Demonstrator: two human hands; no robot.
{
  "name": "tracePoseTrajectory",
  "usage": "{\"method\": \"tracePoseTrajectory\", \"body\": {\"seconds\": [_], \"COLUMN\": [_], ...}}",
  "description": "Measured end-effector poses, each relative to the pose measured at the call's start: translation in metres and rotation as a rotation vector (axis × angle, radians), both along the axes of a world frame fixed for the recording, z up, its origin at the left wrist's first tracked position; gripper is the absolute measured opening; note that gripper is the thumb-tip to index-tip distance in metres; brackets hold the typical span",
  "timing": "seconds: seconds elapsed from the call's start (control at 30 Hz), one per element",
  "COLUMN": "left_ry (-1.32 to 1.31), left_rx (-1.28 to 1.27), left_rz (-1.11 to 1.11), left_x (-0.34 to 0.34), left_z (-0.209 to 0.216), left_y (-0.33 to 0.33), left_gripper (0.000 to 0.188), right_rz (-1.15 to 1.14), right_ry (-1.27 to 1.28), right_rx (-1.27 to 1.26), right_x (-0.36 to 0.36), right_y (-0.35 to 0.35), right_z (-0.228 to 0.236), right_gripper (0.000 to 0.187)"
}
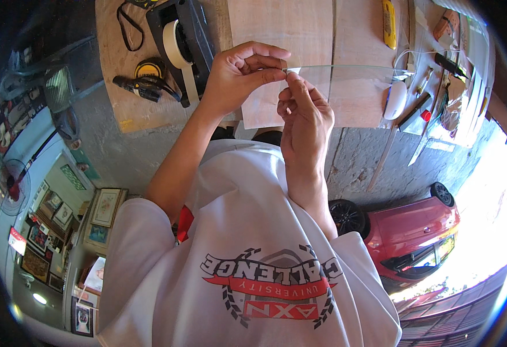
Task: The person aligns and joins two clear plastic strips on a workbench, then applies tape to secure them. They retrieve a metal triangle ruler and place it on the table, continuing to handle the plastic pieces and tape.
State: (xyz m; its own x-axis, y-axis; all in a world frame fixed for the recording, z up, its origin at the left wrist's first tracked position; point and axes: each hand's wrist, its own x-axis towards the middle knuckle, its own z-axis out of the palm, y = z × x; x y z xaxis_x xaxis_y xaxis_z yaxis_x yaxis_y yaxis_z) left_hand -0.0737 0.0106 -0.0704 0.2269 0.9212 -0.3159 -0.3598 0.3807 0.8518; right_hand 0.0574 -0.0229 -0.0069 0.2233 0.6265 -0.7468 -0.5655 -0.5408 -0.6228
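Note:
A thin clear sheet, like glass or clear plastic, stands over the wooden table with its greenish edge running off to the right. My left hand pinches at the sheet's left corner with thumb and fingers together. Close against it, my right hand is closed too, thumb and forefinger meeting at that same corner. A small whitish patch shows just beside the fingertips; I cannot tell what it is.
On the wooden table at left are a black tape dispenser with a cream tape roll and a yellow-black tape measure. At right lie a yellow cutter, a white computer mouse and several tools. A red car stands behind.

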Motion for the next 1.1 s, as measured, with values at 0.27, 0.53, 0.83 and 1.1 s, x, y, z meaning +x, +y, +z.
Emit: {"method": "tracePoseTrajectory", "body": {"seconds": [0.27,0.53,0.83,1.1], "left_ry": [0.048,0.018,0.1,0.039], "left_rx": [0.018,-0.043,0.011,0.038], "left_rz": [-0.019,-0.001,-0.027,-0.015], "left_x": [-0.002,-0.001,-0.002,0.0], "left_z": [0.0,0.001,0.0,-0.004], "left_y": [0.0,0.002,0.002,0.0], "left_gripper": [0.03,0.034,0.033,0.024], "right_rz": [-0.146,-0.166,-0.024,0.093], "right_ry": [0.033,0.054,-0.117,-0.276], "right_rx": [0.184,0.208,0.125,0.179], "right_x": [-0.012,-0.018,-0.007,-0.004], "right_y": [-0.009,-0.016,-0.006,-0.001], "right_z": [-0.014,-0.016,-0.008,-0.015], "right_gripper": [0.01,0.015,0.027,0.023]}}
